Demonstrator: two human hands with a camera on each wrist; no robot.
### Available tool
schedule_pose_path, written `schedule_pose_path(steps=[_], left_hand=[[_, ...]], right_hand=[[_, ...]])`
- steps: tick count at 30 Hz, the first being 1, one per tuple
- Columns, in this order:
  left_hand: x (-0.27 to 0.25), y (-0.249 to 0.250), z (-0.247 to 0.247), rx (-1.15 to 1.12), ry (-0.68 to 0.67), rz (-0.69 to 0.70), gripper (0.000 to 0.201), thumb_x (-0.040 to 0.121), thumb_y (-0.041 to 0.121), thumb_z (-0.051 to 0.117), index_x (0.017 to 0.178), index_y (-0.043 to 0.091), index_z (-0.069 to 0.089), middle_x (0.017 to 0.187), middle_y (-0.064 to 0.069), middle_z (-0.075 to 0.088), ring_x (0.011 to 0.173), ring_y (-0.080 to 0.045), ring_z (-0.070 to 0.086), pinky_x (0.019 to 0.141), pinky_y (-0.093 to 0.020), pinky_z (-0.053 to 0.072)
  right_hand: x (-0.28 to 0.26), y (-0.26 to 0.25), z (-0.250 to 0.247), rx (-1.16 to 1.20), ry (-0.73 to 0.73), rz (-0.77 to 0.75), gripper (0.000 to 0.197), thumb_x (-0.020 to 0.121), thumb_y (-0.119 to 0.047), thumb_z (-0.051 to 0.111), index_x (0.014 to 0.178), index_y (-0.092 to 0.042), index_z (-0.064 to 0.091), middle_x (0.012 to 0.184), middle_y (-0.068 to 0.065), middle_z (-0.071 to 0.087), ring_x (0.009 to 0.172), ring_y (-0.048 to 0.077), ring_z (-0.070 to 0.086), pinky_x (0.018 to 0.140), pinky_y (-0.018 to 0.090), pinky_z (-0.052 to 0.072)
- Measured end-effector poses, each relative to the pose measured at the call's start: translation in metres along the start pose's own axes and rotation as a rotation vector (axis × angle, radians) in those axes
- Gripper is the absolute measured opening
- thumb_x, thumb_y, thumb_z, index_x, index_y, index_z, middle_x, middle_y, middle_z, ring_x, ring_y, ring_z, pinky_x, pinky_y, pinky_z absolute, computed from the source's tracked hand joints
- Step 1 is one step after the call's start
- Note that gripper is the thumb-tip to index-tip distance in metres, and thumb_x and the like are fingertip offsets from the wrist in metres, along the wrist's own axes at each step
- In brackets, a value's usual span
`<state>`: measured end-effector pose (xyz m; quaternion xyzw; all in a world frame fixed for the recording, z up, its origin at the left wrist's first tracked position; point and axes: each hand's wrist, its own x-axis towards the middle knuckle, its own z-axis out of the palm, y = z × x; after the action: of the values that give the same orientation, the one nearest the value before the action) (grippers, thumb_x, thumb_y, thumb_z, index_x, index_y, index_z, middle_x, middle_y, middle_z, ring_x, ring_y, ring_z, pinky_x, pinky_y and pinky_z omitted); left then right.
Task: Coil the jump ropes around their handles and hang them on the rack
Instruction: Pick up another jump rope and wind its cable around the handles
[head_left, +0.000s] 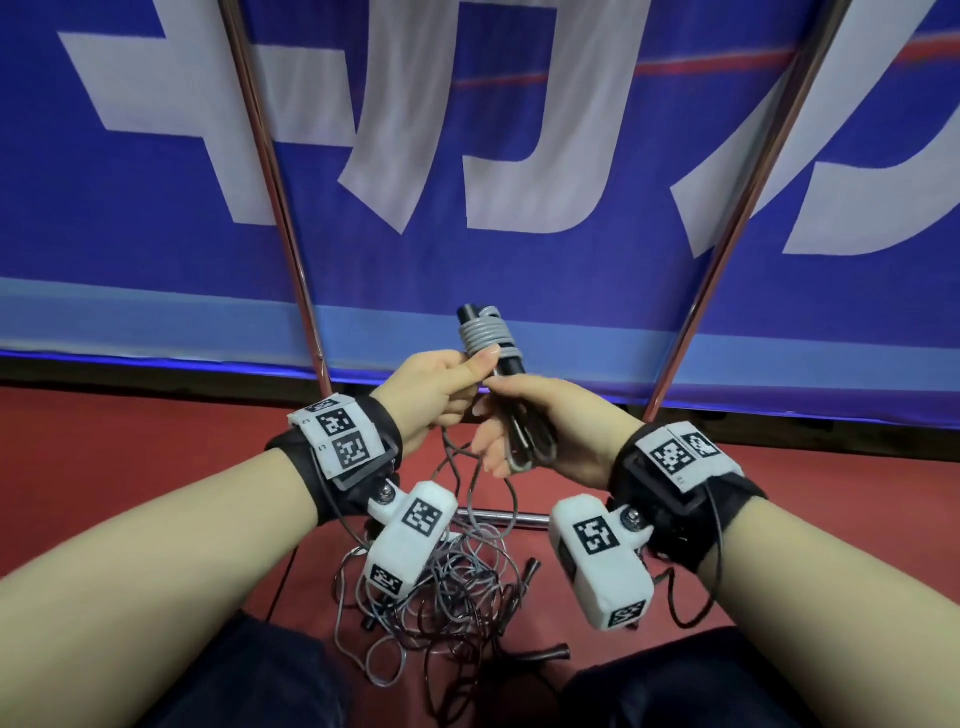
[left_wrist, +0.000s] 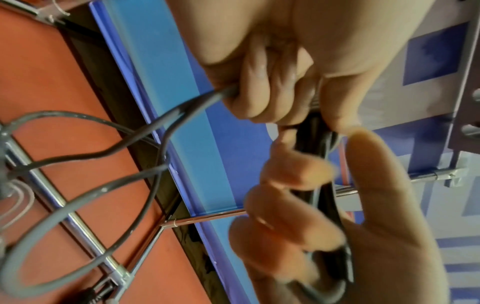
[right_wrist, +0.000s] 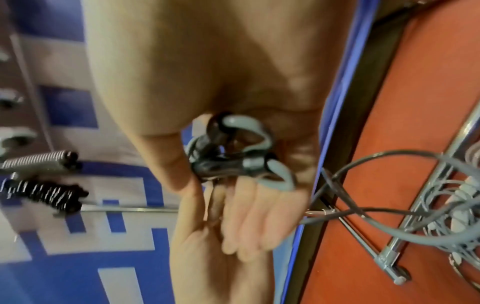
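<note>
The right hand (head_left: 524, 421) grips the paired black handles (head_left: 506, 364) low down, thumb across them and fingers half curled behind. The left hand (head_left: 441, 389) is closed around the grey rope (head_left: 485, 332), feeding it just above the right thumb, where several turns already sit. To wrap well, I'd keep the cord taut and lay each turn snug beside the previous one. Loose ropes (head_left: 447, 587) lie tangled on the floor below both hands, so slack may snag
</note>
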<state>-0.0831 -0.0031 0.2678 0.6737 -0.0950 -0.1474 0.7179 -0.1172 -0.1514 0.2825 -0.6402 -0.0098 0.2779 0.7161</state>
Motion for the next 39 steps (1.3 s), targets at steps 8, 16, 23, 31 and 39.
schedule_pose_path(steps=[8, 16, 23, 31, 39], left_hand=[[-0.001, 0.002, -0.003, 0.042, -0.052, 0.036, 0.031, 0.077, 0.036, 0.058, 0.068, 0.012, 0.041, 0.048, 0.008, 0.026, 0.039, -0.004, 0.020, 0.039, -0.018, 0.015], [0.000, -0.002, -0.007, 0.194, 0.025, 0.004, 0.036, 0.091, 0.029, 0.059, 0.060, 0.012, 0.052, 0.043, 0.006, 0.042, 0.035, -0.007, 0.027, 0.038, -0.018, 0.024], [0.003, -0.007, -0.002, 0.320, 0.146, 0.022, 0.040, 0.087, 0.040, 0.063, 0.068, 0.005, 0.065, 0.045, 0.001, 0.051, 0.032, -0.011, 0.034, 0.042, -0.020, 0.030], [0.004, -0.005, 0.008, 0.096, 0.007, -0.106, 0.028, 0.101, 0.020, 0.041, 0.085, 0.005, 0.056, 0.045, 0.006, 0.046, 0.032, -0.006, 0.032, 0.037, -0.016, 0.026], [0.001, 0.009, 0.002, -0.023, -0.065, -0.272, 0.047, 0.091, 0.050, 0.039, 0.075, 0.008, 0.053, 0.048, 0.005, 0.023, 0.036, -0.008, 0.017, 0.038, -0.020, 0.011]], right_hand=[[-0.001, -0.001, -0.007, -0.144, 0.059, -0.126, 0.031, 0.103, -0.030, 0.038, 0.081, -0.010, 0.046, 0.045, -0.001, 0.042, 0.030, 0.011, 0.028, 0.038, 0.015, 0.019], [0.004, 0.000, -0.009, -0.879, 0.361, -0.302, 0.023, 0.099, -0.033, 0.047, 0.087, -0.013, 0.042, 0.066, -0.002, 0.045, 0.052, 0.013, 0.041, 0.051, 0.028, 0.033], [0.005, 0.000, -0.004, -1.301, 0.527, -0.322, 0.020, 0.101, -0.033, 0.038, 0.100, -0.013, 0.037, 0.080, 0.005, 0.051, 0.071, 0.029, 0.048, 0.063, 0.036, 0.037], [0.010, 0.004, -0.001, -1.621, 0.644, -0.298, 0.016, 0.100, -0.024, 0.036, 0.111, -0.013, 0.034, 0.066, -0.002, 0.040, 0.062, 0.030, 0.041, 0.053, 0.034, 0.027], [0.013, 0.009, 0.011, -2.009, 0.730, -0.260, 0.047, 0.083, -0.009, 0.040, 0.129, -0.003, 0.047, 0.080, 0.005, 0.064, 0.059, 0.024, 0.064, 0.042, 0.025, 0.008]])
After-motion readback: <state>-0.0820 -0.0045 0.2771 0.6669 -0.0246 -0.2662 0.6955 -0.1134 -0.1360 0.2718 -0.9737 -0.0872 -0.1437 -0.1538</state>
